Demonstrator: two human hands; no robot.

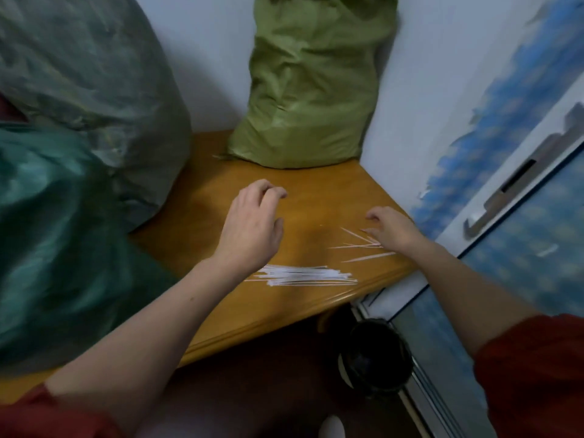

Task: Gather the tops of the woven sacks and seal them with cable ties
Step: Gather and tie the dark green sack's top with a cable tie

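Note:
An olive-green woven sack (311,80) stands upright in the far corner of the wooden table (196,241). A grey-green sack (88,74) leans at the back left, and a teal sack (53,235) fills the near left. A bundle of white cable ties (303,275) lies near the table's front edge, with several loose ties (357,245) to its right. My left hand (249,226) hovers over the table with fingers loosely curled, holding nothing. My right hand (393,229) rests with curled fingers by the loose ties; whether it pinches one is hidden.
White walls meet behind the olive sack. A window frame with a metal handle (518,191) runs along the right. A dark bin (374,358) stands on the floor below the table's front right corner.

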